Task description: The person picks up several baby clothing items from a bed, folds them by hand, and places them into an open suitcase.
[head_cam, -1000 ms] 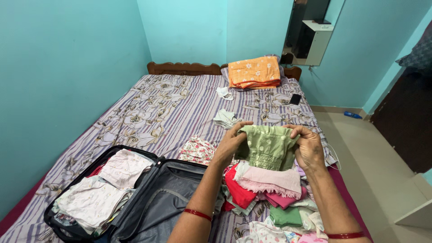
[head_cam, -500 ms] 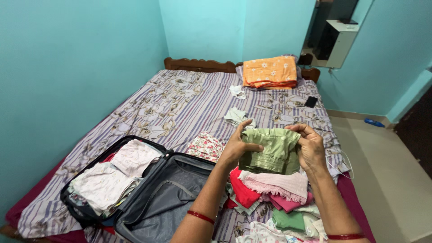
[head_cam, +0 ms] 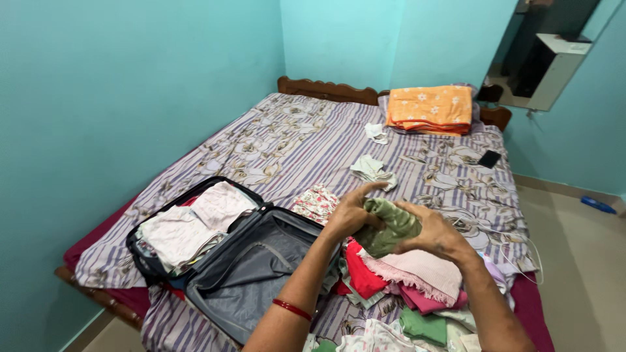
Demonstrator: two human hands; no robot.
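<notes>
Green garment point(head_cam: 390, 228), soft and bunched into a wad, sat clamped between the left hand point(head_cam: 351, 214) and right hand point(head_cam: 432, 233) above a pile of folded clothes point(head_cam: 417, 277) near the bed's foot edge. Just left lay an open suitcase point(head_cam: 222, 254), its grey lid empty. Striped floral bedsheet point(head_cam: 293, 143) stretched bare beyond toward folded orange cloth point(head_cam: 429, 108).

A bed point(head_cam: 287, 140) with a striped, flowered sheet fills the room between turquoise walls point(head_cam: 117, 91). An open suitcase point(head_cam: 222, 261) lies on its near left corner, one half packed with pale folded clothes. A pile of folded clothes point(head_cam: 417, 287) sits near the right edge. An orange flowered cloth point(head_cam: 430, 107) lies by the wooden headboard point(head_cam: 326, 90), a dark phone point(head_cam: 489, 158) close beside it.
</notes>
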